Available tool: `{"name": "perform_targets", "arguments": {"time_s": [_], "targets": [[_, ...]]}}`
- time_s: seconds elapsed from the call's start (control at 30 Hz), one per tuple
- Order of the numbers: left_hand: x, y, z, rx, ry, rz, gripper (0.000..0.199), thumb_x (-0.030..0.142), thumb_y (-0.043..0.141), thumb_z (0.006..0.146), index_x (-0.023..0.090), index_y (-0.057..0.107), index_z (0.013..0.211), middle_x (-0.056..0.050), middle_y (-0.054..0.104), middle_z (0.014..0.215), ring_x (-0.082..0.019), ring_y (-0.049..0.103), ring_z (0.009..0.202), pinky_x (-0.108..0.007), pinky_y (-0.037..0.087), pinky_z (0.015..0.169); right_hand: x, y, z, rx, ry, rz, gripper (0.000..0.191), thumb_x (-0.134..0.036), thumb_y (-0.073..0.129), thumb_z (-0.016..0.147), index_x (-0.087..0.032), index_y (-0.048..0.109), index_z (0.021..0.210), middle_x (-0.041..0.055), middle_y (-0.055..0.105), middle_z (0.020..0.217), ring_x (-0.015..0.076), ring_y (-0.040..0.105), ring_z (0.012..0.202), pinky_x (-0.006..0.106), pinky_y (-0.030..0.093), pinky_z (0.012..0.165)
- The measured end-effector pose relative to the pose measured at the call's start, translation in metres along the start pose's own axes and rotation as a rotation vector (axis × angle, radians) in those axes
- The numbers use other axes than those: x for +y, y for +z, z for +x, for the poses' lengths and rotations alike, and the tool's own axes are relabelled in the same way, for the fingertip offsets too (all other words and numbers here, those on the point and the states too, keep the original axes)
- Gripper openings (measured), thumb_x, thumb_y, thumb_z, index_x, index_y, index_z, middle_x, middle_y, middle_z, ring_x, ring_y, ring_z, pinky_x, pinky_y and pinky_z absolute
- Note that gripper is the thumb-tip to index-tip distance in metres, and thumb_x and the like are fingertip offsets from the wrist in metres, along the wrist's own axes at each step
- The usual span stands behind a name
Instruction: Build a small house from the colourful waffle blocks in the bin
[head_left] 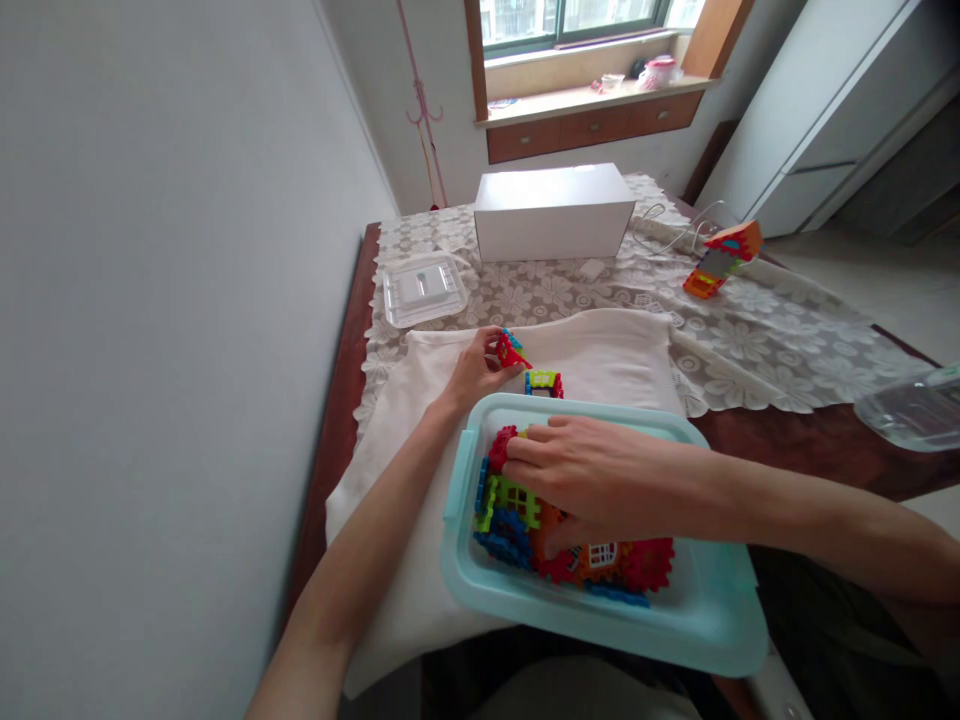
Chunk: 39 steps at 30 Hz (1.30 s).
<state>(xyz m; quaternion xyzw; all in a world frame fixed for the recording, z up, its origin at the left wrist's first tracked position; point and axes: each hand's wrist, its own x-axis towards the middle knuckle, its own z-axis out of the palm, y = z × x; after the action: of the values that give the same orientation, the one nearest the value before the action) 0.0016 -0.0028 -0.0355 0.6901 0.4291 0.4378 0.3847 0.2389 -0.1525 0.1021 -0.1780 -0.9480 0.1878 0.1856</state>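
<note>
My left hand [484, 368] is closed round a small joined piece of red and blue plastic tiles [511, 349] above the white cloth. Just right of it, a yellow-green, blue and red tile build [544, 382] stands behind the tub's far rim. My right hand [574, 480] reaches into the light teal tub [716, 640], over loose tiles in red, blue, green and orange. Its fingertips touch a red tile [500, 449] at the tub's left side; whether they grip it is unclear. A green window tile [517, 501] lies below those fingers.
A white box [555, 215] stands at the table's back, with a clear lid [425, 288] to its left. An orange and red tile build [721, 260] stands at the right. A clear plastic container [915, 410] sits at the right edge. A wall runs along the left.
</note>
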Motion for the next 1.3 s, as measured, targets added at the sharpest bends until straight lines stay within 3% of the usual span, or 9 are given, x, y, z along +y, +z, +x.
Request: {"name": "perform_targets", "arguments": {"time_s": [0.13, 0.33, 0.53, 0.6, 0.67, 0.77, 0.97, 1.1, 1.3], "targets": [[-0.002, 0.001, 0.0, 0.003, -0.002, -0.018, 0.071, 0.041, 0.104, 0.082, 0.023, 0.066, 0.14, -0.009, 0.086, 0.124, -0.019, 0.081, 0.09, -0.028, 0.064, 0.076, -0.004, -0.004, 0.01, -0.15, -0.002, -0.103, 0.019, -0.024, 0.099, 0.094, -0.027, 0.081, 0.094, 0.0051, 0.088, 0.11, 0.0225, 0.081, 0.097, 0.038, 0.071, 0.095], [-0.001, -0.001, 0.0, -0.004, 0.026, -0.082, 0.071, 0.039, 0.105, 0.081, 0.024, 0.069, 0.141, -0.012, 0.086, 0.125, -0.023, 0.084, 0.1, -0.031, 0.067, 0.079, -0.001, -0.029, 0.02, -0.276, -0.073, -0.048, 0.016, -0.011, 0.078, 0.104, -0.025, 0.08, 0.098, 0.0064, 0.086, 0.112, 0.0249, 0.08, 0.11, 0.039, 0.068, 0.106], [0.0, -0.004, 0.0, -0.09, 0.051, -0.133, 0.071, 0.039, 0.099, 0.088, 0.025, 0.071, 0.151, -0.01, 0.084, 0.124, -0.021, 0.083, 0.098, -0.033, 0.068, 0.085, 0.02, -0.049, 0.011, -0.142, 0.005, 0.249, 0.014, -0.024, 0.069, 0.117, -0.029, 0.08, 0.111, 0.0034, 0.09, 0.105, 0.0208, 0.083, 0.09, 0.034, 0.066, 0.085], [0.0, -0.005, 0.0, -0.105, 0.041, -0.141, 0.072, 0.041, 0.099, 0.09, 0.023, 0.071, 0.154, -0.01, 0.084, 0.124, -0.023, 0.083, 0.103, -0.033, 0.068, 0.088, 0.038, -0.054, 0.006, 0.026, 0.043, 0.401, 0.017, -0.037, 0.064, 0.123, -0.027, 0.076, 0.116, 0.0039, 0.09, 0.109, 0.0174, 0.082, 0.08, 0.032, 0.065, 0.073], [0.0, -0.007, -0.001, -0.119, 0.032, -0.14, 0.073, 0.044, 0.099, 0.09, 0.021, 0.072, 0.154, -0.012, 0.084, 0.126, -0.025, 0.083, 0.109, -0.035, 0.069, 0.093, 0.064, -0.054, 0.002, 0.339, 0.144, 0.622, 0.031, -0.053, 0.071, 0.12, -0.026, 0.066, 0.106, 0.0034, 0.089, 0.107, 0.0135, 0.077, 0.066, 0.027, 0.057, 0.055], [0.004, -0.009, -0.001, -0.129, 0.02, -0.122, 0.069, 0.05, 0.1, 0.09, 0.02, 0.076, 0.148, -0.013, 0.084, 0.13, -0.028, 0.083, 0.115, -0.036, 0.069, 0.097, 0.112, -0.034, 0.002, 0.683, 0.284, 0.822, 0.057, -0.069, 0.092, 0.102, -0.028, 0.054, 0.095, -0.0006, 0.082, 0.09, 0.0179, 0.081, 0.068, 0.027, 0.058, 0.053], [0.008, -0.009, -0.001, -0.16, 0.001, -0.16, 0.073, 0.057, 0.101, 0.09, 0.019, 0.076, 0.148, -0.015, 0.085, 0.127, -0.027, 0.085, 0.109, -0.04, 0.073, 0.099, 0.178, 0.043, 0.012, 0.934, 0.497, 0.803, 0.072, -0.083, 0.102, 0.079, -0.029, 0.056, 0.087, -0.0021, 0.073, 0.08, 0.022, 0.078, 0.076, 0.038, 0.068, 0.07], [0.005, -0.007, -0.001, -0.116, 0.003, -0.147, 0.075, 0.055, 0.103, 0.088, 0.02, 0.076, 0.148, -0.015, 0.085, 0.13, -0.027, 0.085, 0.113, -0.04, 0.073, 0.1, 0.18, 0.068, 0.013, 0.904, 0.515, 0.679, 0.063, -0.083, 0.093, 0.09, -0.031, 0.058, 0.093, 0.0005, 0.078, 0.09, 0.0231, 0.074, 0.081, 0.041, 0.066, 0.078], [0.003, -0.005, 0.001, -0.098, 0.01, -0.134, 0.08, 0.058, 0.101, 0.089, 0.02, 0.076, 0.155, -0.016, 0.085, 0.137, -0.032, 0.084, 0.125, -0.044, 0.073, 0.104, 0.176, 0.072, 0.012, 0.752, 0.514, 0.53, 0.041, -0.069, 0.078, 0.105, -0.031, 0.063, 0.104, 0.0021, 0.077, 0.098, 0.0265, 0.066, 0.092, 0.044, 0.056, 0.088]]}}
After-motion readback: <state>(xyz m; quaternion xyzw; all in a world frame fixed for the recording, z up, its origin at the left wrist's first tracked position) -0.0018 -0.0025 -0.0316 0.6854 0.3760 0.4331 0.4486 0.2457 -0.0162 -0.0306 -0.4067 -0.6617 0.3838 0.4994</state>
